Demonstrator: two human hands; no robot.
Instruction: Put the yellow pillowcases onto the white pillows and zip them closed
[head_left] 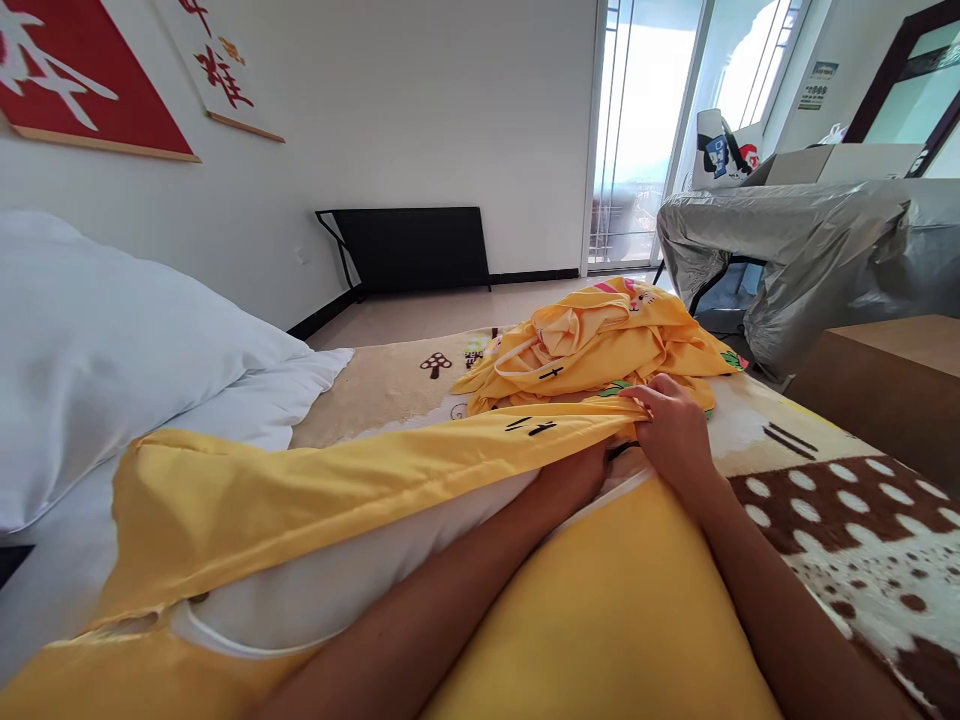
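Observation:
A yellow pillowcase [315, 480] lies across the bed in front of me with a white pillow [337, 590] partly inside its open mouth. My right hand [671, 425] pinches the upper edge of the pillowcase opening at its far end, fingers closed on the cloth. My left hand [577, 475] reaches under that edge into the opening, and its fingers are hidden by the fabric. Both forearms stretch forward over the yellow cloth.
A crumpled yellow cover [592, 345] lies further up the bed on a patterned brown and cream sheet [847, 520]. A white pillow [97, 350] rests at the left. A wooden table [892, 385] and a silver-covered object [810, 250] stand at the right.

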